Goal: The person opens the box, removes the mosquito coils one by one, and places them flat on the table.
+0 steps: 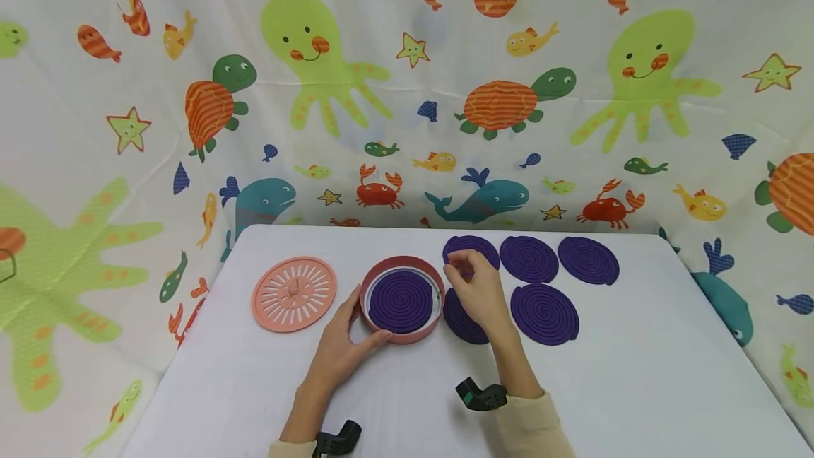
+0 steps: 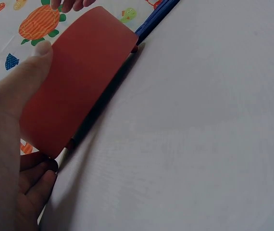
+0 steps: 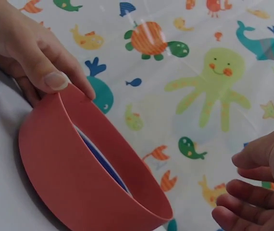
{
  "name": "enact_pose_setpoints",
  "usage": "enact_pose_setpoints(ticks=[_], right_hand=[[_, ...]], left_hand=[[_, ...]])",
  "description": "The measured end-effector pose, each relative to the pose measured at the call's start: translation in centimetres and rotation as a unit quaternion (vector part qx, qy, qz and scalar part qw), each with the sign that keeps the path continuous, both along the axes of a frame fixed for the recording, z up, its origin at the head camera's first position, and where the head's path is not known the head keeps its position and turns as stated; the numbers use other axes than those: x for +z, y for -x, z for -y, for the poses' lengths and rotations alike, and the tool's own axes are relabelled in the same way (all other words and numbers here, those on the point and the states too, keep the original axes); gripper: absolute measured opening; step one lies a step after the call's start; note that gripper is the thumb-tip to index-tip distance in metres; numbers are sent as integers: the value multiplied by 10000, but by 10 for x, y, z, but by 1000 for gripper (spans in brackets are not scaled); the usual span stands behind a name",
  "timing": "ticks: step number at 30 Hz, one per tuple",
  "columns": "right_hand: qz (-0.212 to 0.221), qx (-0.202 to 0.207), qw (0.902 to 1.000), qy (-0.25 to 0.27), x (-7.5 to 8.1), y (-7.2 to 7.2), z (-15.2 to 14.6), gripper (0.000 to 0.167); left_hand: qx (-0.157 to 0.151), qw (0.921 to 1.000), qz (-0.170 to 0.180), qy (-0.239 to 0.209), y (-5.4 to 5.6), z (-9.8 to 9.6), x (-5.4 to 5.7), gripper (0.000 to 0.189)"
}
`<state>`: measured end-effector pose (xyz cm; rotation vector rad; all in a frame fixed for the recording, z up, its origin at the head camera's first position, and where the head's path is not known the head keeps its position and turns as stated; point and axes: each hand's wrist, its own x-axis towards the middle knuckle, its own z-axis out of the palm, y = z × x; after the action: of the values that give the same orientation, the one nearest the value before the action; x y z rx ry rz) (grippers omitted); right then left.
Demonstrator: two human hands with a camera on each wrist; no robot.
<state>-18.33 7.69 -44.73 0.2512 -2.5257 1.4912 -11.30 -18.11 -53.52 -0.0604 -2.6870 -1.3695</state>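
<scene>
A round coral-pink mosquito coil holder [image 1: 407, 338] stands on the table, with one dark purple mosquito coil [image 1: 402, 301] lying flat inside it. My left hand [image 1: 340, 348] grips the holder's left side, its thumb on the near wall and its fingers round the far side. Above the loose coils, to the right of the holder, hovers my right hand [image 1: 480, 292]. Its fingers are loosely bent with nothing between them, as the right wrist view shows. Beneath it lie a back coil [image 1: 470, 244] and a front coil [image 1: 466, 324], both partly hidden by it.
A slotted coral lid [image 1: 273, 295] lies flat left of the holder. Further right rest more purple coils, among them a front one [image 1: 545, 314], a back one [image 1: 528, 259] and a far-right one [image 1: 588, 260]. Behind the white table [image 1: 649, 373] hangs a sea-animal curtain [image 1: 394, 90].
</scene>
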Motion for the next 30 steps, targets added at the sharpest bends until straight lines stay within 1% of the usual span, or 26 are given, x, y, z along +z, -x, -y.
enact_pose_setpoints(ticks=[4,12,18,23,28,30], right_hand=[[66,107,9999,16,0,0,7,24],[235,459,9987,25,-4,1,21,29],[387,664,9969,-153,-7,1,26,34],[598,869,9941,-235,-8,0,31,41],[875,899,9909,-486,-10,-2,36,48],[904,899,9900,-602,-11,-2,37,50]], left_hand=[[-7,10000,1,0,0,0,0,105],[5,10000,-95,-13,1,0,1,105],[-8,9999,-132,-66,1,-1,1,104],[-2,9999,-131,-8,1,-1,1,104],[31,9999,-76,69,0,-1,2,104],[40,9999,-61,78,0,-1,2,104]])
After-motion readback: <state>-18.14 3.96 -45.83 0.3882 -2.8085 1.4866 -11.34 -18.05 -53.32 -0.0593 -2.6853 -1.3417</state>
